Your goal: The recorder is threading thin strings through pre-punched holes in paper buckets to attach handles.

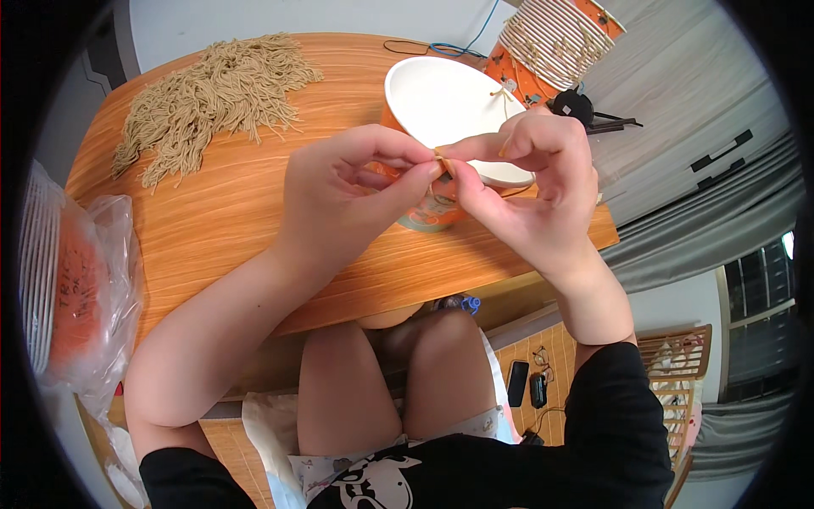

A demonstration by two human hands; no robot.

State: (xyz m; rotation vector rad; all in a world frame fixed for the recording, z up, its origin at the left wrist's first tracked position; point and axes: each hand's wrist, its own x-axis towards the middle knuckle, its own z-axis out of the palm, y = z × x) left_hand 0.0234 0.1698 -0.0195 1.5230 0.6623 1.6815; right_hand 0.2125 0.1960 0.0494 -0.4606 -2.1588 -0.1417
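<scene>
My left hand (348, 191) and my right hand (521, 182) meet fingertip to fingertip over the table, both pinching a short tan string (442, 158) between thumbs and forefingers. Just behind the hands stands an orange paper bucket (441, 106) with a white inside; a tan string is tied at its far rim (502, 92). The bucket's lower part is hidden by my fingers.
A heap of tan strings (208, 93) lies at the far left of the wooden table (220, 220). A stack of orange paper buckets (560, 38) lies at the far right, another stack in a plastic bag (68, 288) at the left. A phone (517, 383) lies on the floor.
</scene>
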